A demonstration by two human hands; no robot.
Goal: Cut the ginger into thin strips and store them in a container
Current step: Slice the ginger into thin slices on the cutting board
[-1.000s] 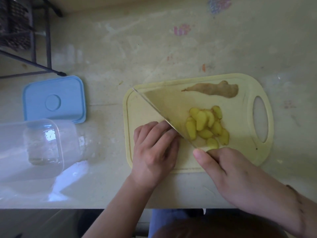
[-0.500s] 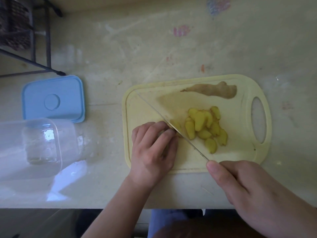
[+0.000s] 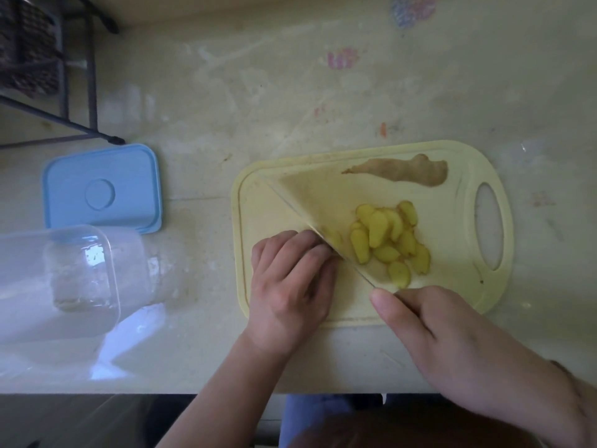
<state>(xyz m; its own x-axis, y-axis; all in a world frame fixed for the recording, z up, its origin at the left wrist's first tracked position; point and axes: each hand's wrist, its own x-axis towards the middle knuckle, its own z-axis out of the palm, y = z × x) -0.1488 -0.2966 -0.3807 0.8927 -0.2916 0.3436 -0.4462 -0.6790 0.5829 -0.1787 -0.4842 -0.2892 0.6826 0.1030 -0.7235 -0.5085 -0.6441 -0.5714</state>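
Observation:
A pale yellow cutting board (image 3: pixel 452 305) lies on the table. A pile of several yellow ginger slices (image 3: pixel 387 240) sits at its middle. An unpeeled brown ginger piece (image 3: pixel 403 171) lies along the board's far edge. My right hand (image 3: pixel 452 344) grips the handle of a wide knife (image 3: pixel 310 205), whose blade runs diagonally across the board and tilts over toward the slices. My left hand (image 3: pixel 290 279) has its fingers curled, knuckles against the blade, over a ginger piece that stays mostly hidden beneath them.
A clear plastic container (image 3: pixel 64 273) lies on its side at the left. Its blue lid (image 3: pixel 103 189) rests flat behind it. A dark metal rack (image 3: pixel 48 76) stands at the far left corner. The table's front edge runs just under my wrists.
The knife has slid forward again and its blade tilts flatter, showing its broad side. My right hand moved up toward the board. My left hand stays put.

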